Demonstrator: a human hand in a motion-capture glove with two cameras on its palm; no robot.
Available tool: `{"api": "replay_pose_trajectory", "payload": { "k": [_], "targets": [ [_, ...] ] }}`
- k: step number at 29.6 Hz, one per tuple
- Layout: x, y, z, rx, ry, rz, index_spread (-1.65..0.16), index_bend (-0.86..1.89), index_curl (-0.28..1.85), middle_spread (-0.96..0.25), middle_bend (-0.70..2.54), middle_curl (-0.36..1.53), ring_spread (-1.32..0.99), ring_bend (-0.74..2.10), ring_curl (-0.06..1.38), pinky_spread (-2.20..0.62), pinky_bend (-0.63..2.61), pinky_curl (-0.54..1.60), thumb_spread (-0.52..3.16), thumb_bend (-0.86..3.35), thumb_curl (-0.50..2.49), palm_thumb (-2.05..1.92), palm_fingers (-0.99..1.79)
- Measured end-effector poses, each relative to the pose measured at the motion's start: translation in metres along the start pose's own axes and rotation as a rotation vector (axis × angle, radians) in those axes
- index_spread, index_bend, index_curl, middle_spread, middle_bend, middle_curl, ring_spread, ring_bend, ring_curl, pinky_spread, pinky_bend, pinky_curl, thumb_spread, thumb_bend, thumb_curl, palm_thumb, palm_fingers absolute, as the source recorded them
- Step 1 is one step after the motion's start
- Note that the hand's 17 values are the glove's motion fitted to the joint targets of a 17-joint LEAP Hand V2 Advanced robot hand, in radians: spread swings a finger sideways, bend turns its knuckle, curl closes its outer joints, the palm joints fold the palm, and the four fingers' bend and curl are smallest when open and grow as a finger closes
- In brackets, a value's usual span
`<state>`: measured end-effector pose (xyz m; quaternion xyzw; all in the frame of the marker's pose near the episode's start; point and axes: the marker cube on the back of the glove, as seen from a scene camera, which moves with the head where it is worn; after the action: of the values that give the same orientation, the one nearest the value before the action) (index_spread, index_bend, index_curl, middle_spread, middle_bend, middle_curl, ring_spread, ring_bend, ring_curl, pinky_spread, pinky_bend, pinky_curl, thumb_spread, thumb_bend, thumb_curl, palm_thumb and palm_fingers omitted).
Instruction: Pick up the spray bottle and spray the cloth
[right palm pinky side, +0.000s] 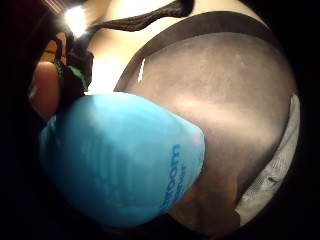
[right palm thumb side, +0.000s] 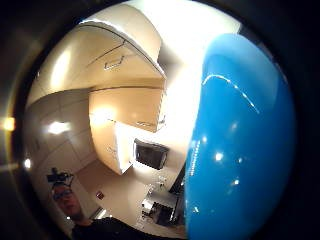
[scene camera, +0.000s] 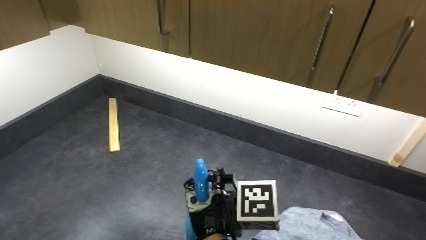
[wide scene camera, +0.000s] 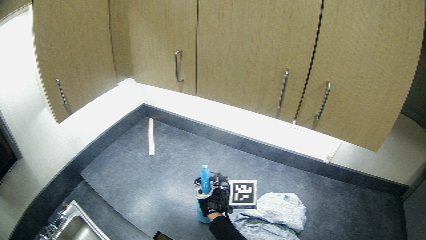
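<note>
A blue spray bottle (scene camera: 200, 181) stands upright on the dark grey countertop (scene camera: 100, 190), near its front edge. My gloved right hand (scene camera: 216, 216) wraps around the bottle from the right, at the neck. In the little finger side palm view the bottle's blue body (right palm pinky side: 125, 160) fills the space close to the palm, with a fingertip (right palm pinky side: 45, 89) beside it. The thumb side palm view also has the bottle (right palm thumb side: 240, 145) close up. A crumpled light blue-grey cloth (scene camera: 313, 226) lies on the counter just right of the hand. Whether the bottle's base touches the counter is hidden.
A thin wooden strip (scene camera: 114, 125) lies on the counter at the back left. Another strip (scene camera: 407, 144) leans against the white wall at the right, near a wall socket (scene camera: 343, 105). Wooden cabinets (wide scene camera: 253, 55) hang overhead. A sink (wide scene camera: 70, 230) sits at the front left.
</note>
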<state>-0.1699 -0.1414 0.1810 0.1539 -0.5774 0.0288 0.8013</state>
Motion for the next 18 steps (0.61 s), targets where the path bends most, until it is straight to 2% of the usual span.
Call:
{"api": "replay_pose_trajectory", "payload": {
  "k": [18],
  "targets": [
    [0.014,0.010,0.006,-0.017,-0.004,0.057,-0.19,0.40,0.66,-0.06,0.53,0.57,-0.12,0.40,0.50,-0.05,0.19,0.43,0.82,-0.01,0.88,1.16,1.20]
  ]
}}
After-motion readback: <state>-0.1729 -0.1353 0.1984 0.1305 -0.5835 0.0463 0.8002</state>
